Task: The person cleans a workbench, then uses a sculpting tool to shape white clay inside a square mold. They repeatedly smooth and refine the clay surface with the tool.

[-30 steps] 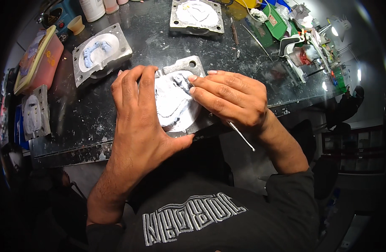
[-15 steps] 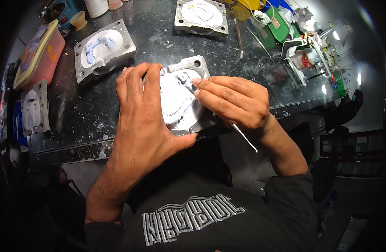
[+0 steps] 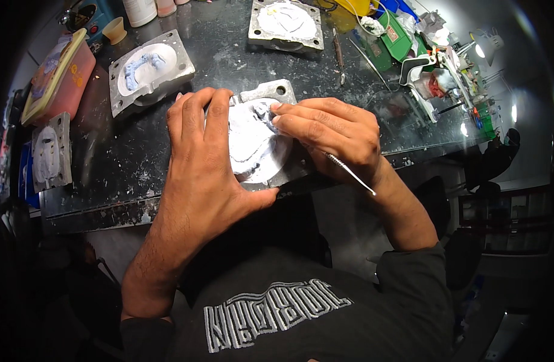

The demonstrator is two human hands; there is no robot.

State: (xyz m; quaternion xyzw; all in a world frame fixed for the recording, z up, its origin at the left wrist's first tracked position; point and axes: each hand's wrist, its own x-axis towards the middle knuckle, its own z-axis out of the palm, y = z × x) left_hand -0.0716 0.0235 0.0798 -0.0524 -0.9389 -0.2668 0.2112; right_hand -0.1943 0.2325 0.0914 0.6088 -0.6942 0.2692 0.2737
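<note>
A grey metal dental flask half (image 3: 265, 92) filled with white plaster (image 3: 248, 140) rests at the bench's near edge. My left hand (image 3: 206, 154) grips it from the left, fingers over the far side and thumb along the near rim. Pinched in my right hand (image 3: 340, 130) is a thin metal carving tool (image 3: 352, 173) with a ridged handle. Its back end sticks out below the palm, while the working tip is hidden by my fingers. Those fingertips sit at the plaster's right side, beside a raised, tooth-like ridge in the mould.
More flask halves stand at the upper left (image 3: 174, 66), the far middle (image 3: 317, 36) and the left edge (image 3: 64, 151). A pink tub (image 3: 78, 81) sits at far left. Two slim tools (image 3: 339, 57) lie to the right of the far flask, near a white-framed articulator (image 3: 419, 78).
My right hand has shifted slightly left and up, and the tool's back end has swung upward. My left hand keeps its hold on the flask.
</note>
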